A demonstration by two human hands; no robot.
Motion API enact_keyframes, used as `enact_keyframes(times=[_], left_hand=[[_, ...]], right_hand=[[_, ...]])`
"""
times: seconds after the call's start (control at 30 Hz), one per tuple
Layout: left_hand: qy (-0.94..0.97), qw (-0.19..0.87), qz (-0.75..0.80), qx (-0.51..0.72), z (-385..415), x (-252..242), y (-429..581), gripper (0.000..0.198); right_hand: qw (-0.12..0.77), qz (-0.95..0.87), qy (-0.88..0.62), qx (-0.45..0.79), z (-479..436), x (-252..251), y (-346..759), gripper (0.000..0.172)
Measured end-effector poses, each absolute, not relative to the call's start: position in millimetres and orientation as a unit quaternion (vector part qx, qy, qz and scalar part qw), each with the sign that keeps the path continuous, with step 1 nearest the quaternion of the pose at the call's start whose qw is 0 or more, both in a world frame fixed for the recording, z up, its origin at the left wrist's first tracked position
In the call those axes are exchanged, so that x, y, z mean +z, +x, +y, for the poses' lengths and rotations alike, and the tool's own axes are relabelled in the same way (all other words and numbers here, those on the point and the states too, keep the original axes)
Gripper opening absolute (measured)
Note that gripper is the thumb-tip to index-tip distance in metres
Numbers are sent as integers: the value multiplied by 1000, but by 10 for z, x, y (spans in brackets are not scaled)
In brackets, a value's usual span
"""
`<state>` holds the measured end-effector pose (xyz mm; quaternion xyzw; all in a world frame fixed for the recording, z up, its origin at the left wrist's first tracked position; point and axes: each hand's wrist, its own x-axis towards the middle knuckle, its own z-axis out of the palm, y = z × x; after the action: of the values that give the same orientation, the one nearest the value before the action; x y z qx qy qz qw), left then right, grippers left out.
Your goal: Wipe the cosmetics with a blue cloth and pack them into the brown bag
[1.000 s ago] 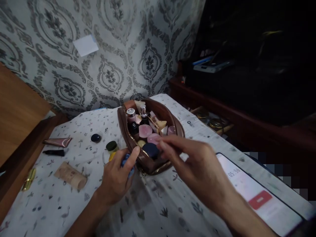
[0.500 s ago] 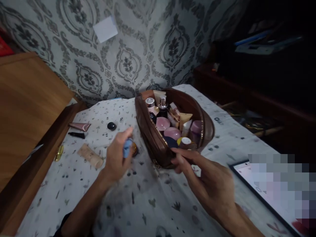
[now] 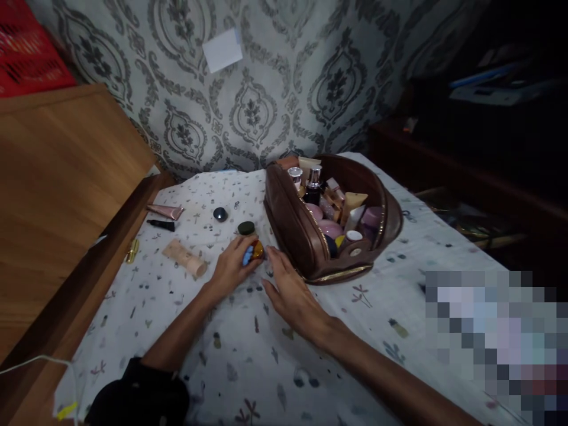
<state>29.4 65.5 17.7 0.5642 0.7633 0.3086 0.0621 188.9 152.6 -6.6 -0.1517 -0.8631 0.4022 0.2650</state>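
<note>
My left hand [image 3: 234,267] is closed around a small amber jar [image 3: 257,250] with a blue label, low over the patterned sheet. My right hand [image 3: 288,290] is open, its fingers stretched toward the jar; whether they touch it I cannot tell. Just beyond the jar lies a round dark green jar or lid [image 3: 246,228]. To the right, an unzipped brown cosmetic bag [image 3: 293,228] stands full of bottles, tubes and pink rounded items. A black round container [image 3: 220,214] and a beige tube [image 3: 184,258] lie left of my hands.
At the left are a pink tube [image 3: 165,211], a black tube [image 3: 160,225] and a gold item [image 3: 132,251]. A wooden panel [image 3: 66,195] borders the sheet there, with a red basket [image 3: 31,53] above. A blurred-out flat object [image 3: 492,331] lies at the right.
My right hand has let go of the bag's front edge and moved left beside the amber jar. My left hand still holds the jar. The dark green round item has come into view.
</note>
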Motion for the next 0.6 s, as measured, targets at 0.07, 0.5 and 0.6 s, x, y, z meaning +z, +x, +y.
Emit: enact_keyframes(times=[0.07,0.5,0.6], left_hand=[[542,77,755,362,615,211,291,42],[634,-158,730,203,301,180,495,42],[649,-143,728,167,300,254,553,39]], right_hand=[[266,-849,-160,428,1528,-156,1738,72],[250,-798,-148,528,1433,-174,1537,32],[268,-827,-139,475,1414,-158,1564,33]])
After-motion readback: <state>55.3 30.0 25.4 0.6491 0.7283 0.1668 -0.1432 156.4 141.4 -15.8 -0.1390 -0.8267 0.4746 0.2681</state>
